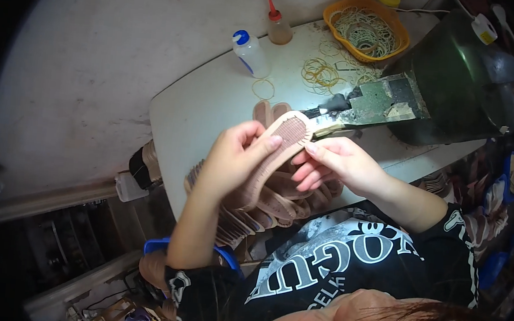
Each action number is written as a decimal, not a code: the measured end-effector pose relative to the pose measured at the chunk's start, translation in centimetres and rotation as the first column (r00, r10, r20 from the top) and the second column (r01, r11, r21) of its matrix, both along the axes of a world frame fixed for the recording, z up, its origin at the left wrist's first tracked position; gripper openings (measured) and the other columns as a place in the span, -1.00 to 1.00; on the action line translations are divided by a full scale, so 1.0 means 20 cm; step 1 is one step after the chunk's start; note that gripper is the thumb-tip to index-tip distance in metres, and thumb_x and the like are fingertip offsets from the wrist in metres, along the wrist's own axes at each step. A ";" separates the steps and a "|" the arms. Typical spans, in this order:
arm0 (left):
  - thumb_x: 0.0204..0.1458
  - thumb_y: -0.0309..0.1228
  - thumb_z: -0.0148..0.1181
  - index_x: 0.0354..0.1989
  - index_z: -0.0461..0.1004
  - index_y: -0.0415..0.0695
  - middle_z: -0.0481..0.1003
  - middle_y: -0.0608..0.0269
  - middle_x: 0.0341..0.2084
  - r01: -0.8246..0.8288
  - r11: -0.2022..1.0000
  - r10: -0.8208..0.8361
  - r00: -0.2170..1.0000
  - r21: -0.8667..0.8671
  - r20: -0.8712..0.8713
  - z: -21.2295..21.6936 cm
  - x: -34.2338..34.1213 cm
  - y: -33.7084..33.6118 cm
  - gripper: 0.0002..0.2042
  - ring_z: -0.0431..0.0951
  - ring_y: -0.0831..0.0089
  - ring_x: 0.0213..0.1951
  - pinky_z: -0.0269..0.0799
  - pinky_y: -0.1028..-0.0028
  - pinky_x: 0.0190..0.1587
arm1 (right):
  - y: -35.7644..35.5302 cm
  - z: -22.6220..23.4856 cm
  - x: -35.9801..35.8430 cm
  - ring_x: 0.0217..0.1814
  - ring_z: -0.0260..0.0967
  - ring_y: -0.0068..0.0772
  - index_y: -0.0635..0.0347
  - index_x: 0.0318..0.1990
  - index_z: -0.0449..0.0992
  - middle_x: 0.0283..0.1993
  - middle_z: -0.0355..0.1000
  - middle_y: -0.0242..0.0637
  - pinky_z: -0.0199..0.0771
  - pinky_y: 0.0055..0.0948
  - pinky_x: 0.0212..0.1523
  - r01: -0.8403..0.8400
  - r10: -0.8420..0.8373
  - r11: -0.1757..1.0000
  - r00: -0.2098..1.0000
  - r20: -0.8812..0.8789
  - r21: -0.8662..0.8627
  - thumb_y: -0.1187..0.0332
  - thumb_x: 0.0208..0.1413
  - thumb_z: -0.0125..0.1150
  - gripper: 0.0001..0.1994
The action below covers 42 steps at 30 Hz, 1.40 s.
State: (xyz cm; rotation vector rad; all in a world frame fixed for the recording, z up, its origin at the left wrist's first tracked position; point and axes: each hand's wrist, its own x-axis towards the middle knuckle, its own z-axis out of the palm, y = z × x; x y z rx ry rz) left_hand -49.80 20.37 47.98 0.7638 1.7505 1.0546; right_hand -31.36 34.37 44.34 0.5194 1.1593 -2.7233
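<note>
1. A white desk (198,95) is standing beside a pale wall (94,75), with a dark green machine (456,79) occupying its right side.
2. A blue-capped bottle (251,55) and a red-tipped bottle (280,31) are standing near the far edge.
3. Brown insoles (277,205) are lying heaped along the near edge.
4. Above them, the left hand (239,156) is gripping a pale-rimmed insole (294,129).
5. The right hand (350,165) is touching its rim, fingers curling; whether it is pinching, I cannot tell.

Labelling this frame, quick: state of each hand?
Left hand: closed, holding the insole.
Right hand: partly curled, thumb at the insole's edge; gripping or not, can't tell.
</note>
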 end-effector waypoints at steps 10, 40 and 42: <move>0.09 -0.49 0.17 0.18 0.30 -0.20 0.45 -0.04 -0.08 0.122 0.862 0.213 0.794 0.492 -0.570 0.06 0.56 -0.21 -0.55 0.55 0.18 -0.15 0.48 0.35 -0.16 | -0.13 0.16 0.17 -0.30 0.41 -0.70 0.26 -0.14 0.41 -0.30 0.45 -0.43 0.47 -0.63 -0.28 0.316 -0.179 0.875 0.915 -0.361 0.367 0.49 0.20 0.15 -0.88; 0.00 -0.51 0.27 0.26 0.34 0.02 0.20 -0.08 0.09 0.169 0.709 0.362 0.745 0.684 -0.560 -0.12 0.87 -0.16 -0.43 0.32 0.11 0.05 0.30 0.25 0.08 | -0.14 0.25 0.48 -0.05 0.42 -0.50 0.27 0.27 0.09 -0.16 0.47 -0.27 0.38 -0.50 0.04 0.186 -0.206 0.978 0.940 -0.273 -0.099 0.42 0.04 0.34 -0.32; 0.01 -0.50 0.26 0.26 0.34 0.03 0.20 -0.08 0.09 0.151 0.698 0.316 0.812 0.700 -0.490 -0.09 0.88 -0.18 -0.43 0.30 0.11 0.07 0.29 0.24 0.08 | -0.15 0.25 0.47 0.00 0.41 -0.47 0.26 0.27 0.10 -0.10 0.45 -0.25 0.38 -0.48 0.08 0.123 -0.173 0.976 0.937 -0.302 -0.178 0.40 0.05 0.34 -0.33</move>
